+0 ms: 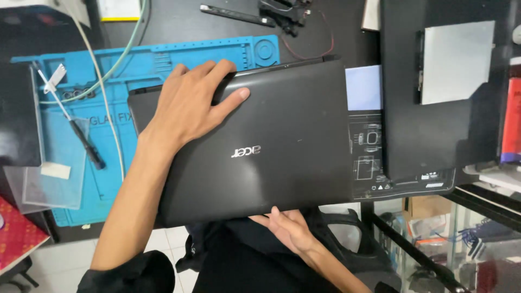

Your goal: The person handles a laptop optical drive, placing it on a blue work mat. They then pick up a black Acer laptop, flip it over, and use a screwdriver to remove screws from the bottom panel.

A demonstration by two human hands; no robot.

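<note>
A closed dark laptop [282,135] lies lid-up on the desk and overhangs its near edge. My left hand [195,103] rests flat on the lid's far left corner, fingers curled over the back edge. My right hand [290,228] grips the laptop's near edge from below, with the fingers tucked under it. A blue repair mat [157,59] lies beneath the laptop's left part.
On the mat are a dark-handled tool [81,141], a clear plastic sheet [49,173] and a pale green cable [116,59]. A second dark laptop base [434,135] sits to the right with a light blue pad [363,87] beside it. Black parts [282,13] lie at the back.
</note>
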